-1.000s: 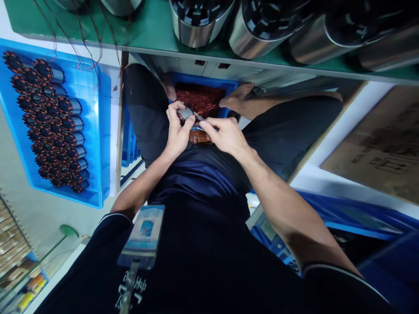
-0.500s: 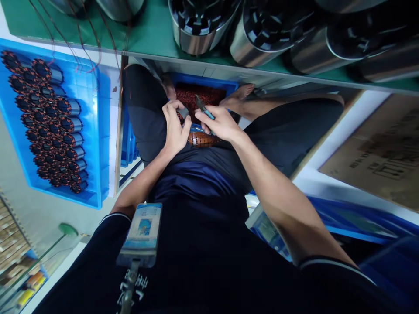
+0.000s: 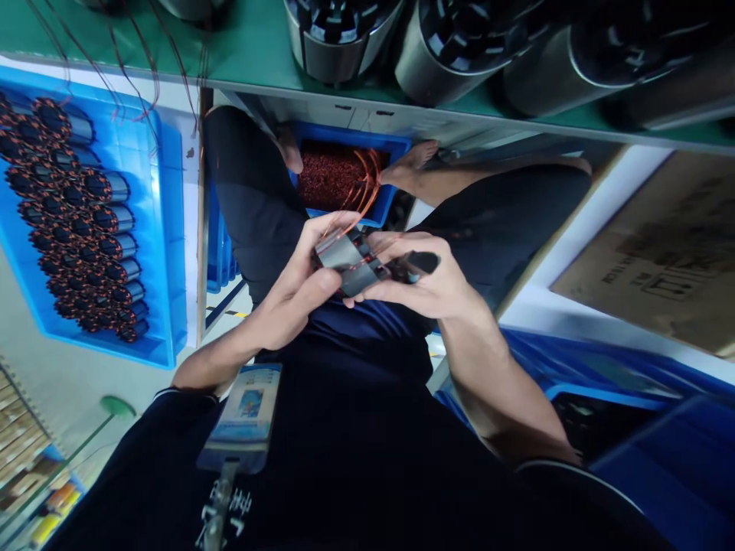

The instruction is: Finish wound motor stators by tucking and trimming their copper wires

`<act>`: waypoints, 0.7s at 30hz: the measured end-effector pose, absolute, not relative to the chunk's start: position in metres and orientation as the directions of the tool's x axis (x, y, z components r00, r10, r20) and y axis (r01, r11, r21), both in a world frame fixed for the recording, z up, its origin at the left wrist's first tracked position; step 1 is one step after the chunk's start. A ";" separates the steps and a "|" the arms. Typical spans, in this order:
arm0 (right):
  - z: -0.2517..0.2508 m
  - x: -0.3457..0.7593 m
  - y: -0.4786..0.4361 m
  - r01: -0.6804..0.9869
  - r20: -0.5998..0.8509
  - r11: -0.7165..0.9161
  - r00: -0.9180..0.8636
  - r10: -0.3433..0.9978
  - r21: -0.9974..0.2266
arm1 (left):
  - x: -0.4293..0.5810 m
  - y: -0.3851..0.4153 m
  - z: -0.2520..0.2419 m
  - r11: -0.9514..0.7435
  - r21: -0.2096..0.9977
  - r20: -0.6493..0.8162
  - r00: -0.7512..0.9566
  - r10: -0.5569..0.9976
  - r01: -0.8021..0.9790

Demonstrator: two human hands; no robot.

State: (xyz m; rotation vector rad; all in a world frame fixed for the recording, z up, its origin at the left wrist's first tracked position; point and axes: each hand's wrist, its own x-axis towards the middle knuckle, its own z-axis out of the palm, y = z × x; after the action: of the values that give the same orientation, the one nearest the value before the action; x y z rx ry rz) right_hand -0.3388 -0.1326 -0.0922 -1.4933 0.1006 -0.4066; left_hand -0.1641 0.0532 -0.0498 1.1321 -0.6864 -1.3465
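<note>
Above my lap a grey metal motor stator (image 3: 347,262) lies tilted between both hands, with orange copper wires (image 3: 372,180) looping up and away from its far end. My left hand (image 3: 295,295) is closed round its left side, thumb on the metal shell. At the right end, the fingers and thumb of my right hand (image 3: 445,279) grip the winding side. Dark-tipped pliers (image 3: 423,262) stay tucked in that same hand, mostly hidden by the fingers. Beyond my hands, a blue bin (image 3: 396,210) on the floor holds a heap of reddish-brown wire scraps (image 3: 327,177).
To the left, a blue tray (image 3: 166,252) carries rows of wound stators (image 3: 86,229). Large metal cylinders (image 3: 436,69) stand along the green bench (image 3: 246,65) ahead, with thin wires hanging over its edge. A cardboard box (image 3: 648,252) is at the right.
My hands have come nearer to my body, and the stator has been turned so its shell faces up. Long orange wires now show. My right hand has moved from pointing the pliers to gripping the stator.
</note>
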 end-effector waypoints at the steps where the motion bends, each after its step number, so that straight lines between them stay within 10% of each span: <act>1: -0.085 -0.339 -0.134 0.219 0.215 -0.024 0.922 -0.321 -0.975 | -0.167 0.055 -0.043 -0.170 0.881 -0.261 0.153 -0.953 0.441; 11: -0.021 -0.372 -0.113 -0.133 0.092 -0.420 0.876 -0.473 -0.898 | -0.180 0.053 -0.055 -0.023 0.916 -0.170 0.336 -0.926 0.400; 21: -0.011 -0.386 -0.106 -0.225 0.046 -0.474 0.868 -0.495 -0.852 | -0.192 0.049 -0.049 0.035 0.973 -0.062 0.402 -0.913 0.229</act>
State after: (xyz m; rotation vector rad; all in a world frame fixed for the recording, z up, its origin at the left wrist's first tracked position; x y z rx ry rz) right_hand -0.3859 -0.1061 -0.0111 -2.0761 0.5216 -0.3549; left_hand -0.1920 0.0494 -0.0486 1.2178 -0.7281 -1.0094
